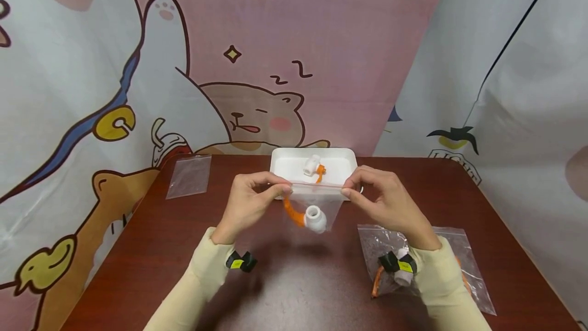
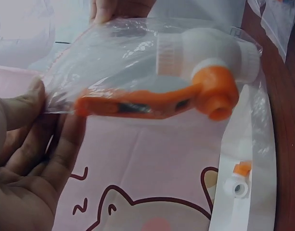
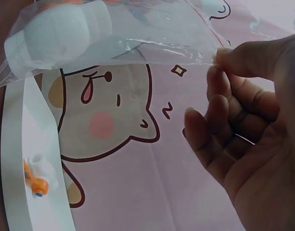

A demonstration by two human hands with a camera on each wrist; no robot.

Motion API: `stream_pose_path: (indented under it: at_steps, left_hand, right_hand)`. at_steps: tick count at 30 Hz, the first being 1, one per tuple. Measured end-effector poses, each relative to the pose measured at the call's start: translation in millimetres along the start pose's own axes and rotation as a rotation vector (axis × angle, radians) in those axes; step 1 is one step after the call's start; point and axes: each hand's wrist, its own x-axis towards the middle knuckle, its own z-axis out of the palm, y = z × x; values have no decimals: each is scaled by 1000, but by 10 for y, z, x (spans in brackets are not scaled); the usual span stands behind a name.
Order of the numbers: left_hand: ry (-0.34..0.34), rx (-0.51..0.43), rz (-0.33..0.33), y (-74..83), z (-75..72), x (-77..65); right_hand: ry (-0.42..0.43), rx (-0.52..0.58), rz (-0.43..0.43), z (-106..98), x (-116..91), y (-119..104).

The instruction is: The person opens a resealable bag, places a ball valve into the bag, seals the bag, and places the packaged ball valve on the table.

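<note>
A clear zip bag point(image 1: 336, 207) hangs between my two hands, its red-lined top edge stretched level. Inside it lies a white plastic ball valve point(image 1: 316, 220) with an orange lever handle point(image 2: 137, 104), low in the bag. My left hand point(image 1: 251, 202) pinches the left end of the top edge between thumb and fingers. At the other end, my right hand point(image 1: 391, 202) pinches the corner between thumb and index finger, as the right wrist view also shows. The other right fingers are loosely bent.
Behind the bag, a white tray point(image 1: 288, 161) holds another white valve point(image 1: 311, 164) with an orange handle. A flat clear bag point(image 1: 189, 176) lies at the table's back left. Under my right forearm are clear bags point(image 1: 374, 241) with white and orange parts. A cartoon-printed cloth point(image 1: 349, 65) hangs behind the table.
</note>
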Motion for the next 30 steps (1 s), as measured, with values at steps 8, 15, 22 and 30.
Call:
stream_pose_path:
  at_steps: [8, 15, 22, 30]
  left_hand:
    - [23, -47, 37, 42, 57, 25]
    - [-23, -43, 63, 47, 118, 30]
    - [-42, -2, 110, 38, 162, 25]
    - [-95, 16, 163, 27, 191, 21]
  right_hand:
    - [-34, -9, 56, -7, 11, -12]
    - [-110, 14, 76, 100, 121, -81]
    - [-132, 21, -42, 266, 287, -200]
    - [-149, 52, -113, 367, 333, -260]
